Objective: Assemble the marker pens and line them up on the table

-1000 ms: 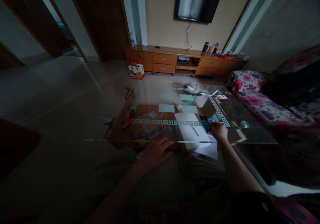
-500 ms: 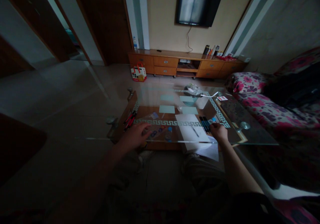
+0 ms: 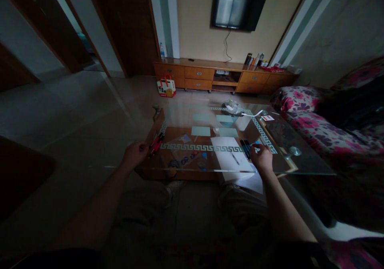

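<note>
Left hand [image 3: 135,154] moved left to red pens [image 3: 155,144], fingers curled touching them, right hand [image 3: 261,157] fingers closed on black pens [image 3: 246,148]

I find the near left edge of the counter [image 3: 192,170] crowded: red and black pens [image 3: 155,143] lie just beside my left hand [image 3: 135,154], with small blue pieces [image 3: 187,160] to their right. Between these and the white sheet [image 3: 231,159] runs a narrow bare strip of glass. My right hand [image 3: 261,157] rests against the black pens [image 3: 246,148] at the sheet's right edge. Mid-counter, pale green cards [image 3: 200,131] lie spaced apart, with gaps between them. The far edge carries a clutter pile [image 3: 232,108]. The right corner, near the sofa [image 3: 315,121], holds only a metal knob [image 3: 293,151].
</note>
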A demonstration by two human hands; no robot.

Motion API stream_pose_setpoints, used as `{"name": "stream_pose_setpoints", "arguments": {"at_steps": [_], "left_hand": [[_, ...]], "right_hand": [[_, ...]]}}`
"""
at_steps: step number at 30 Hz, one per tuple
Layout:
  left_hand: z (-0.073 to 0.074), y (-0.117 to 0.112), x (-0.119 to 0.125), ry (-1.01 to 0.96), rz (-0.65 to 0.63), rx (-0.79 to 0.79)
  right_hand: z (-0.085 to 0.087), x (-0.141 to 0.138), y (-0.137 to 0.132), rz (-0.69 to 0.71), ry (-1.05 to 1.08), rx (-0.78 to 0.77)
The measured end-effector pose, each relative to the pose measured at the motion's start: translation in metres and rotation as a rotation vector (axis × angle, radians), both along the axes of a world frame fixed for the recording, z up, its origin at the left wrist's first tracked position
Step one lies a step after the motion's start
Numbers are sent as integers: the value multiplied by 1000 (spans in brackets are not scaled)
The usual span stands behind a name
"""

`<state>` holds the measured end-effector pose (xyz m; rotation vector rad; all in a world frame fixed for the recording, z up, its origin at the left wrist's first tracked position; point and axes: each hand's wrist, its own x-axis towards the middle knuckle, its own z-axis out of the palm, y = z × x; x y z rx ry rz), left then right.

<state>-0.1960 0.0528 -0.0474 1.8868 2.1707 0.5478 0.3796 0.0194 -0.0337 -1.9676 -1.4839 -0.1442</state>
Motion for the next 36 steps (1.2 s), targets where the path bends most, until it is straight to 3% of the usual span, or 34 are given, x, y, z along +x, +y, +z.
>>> {"name": "stream_pose_setpoints", "arguments": {"at_steps": [8, 21, 26, 36], "left_hand": [[6, 4, 12, 48, -56, 10], [13, 4, 16, 21, -44, -17], [7, 5, 14, 29, -124, -88], [-3, 9, 14, 7, -91, -82]], "right_hand": [[12, -27, -11, 75, 16, 34], [17, -27, -18, 114, -7, 24], [17, -28, -18, 141, -7, 53], [16, -32, -19, 174, -57, 53]]}}
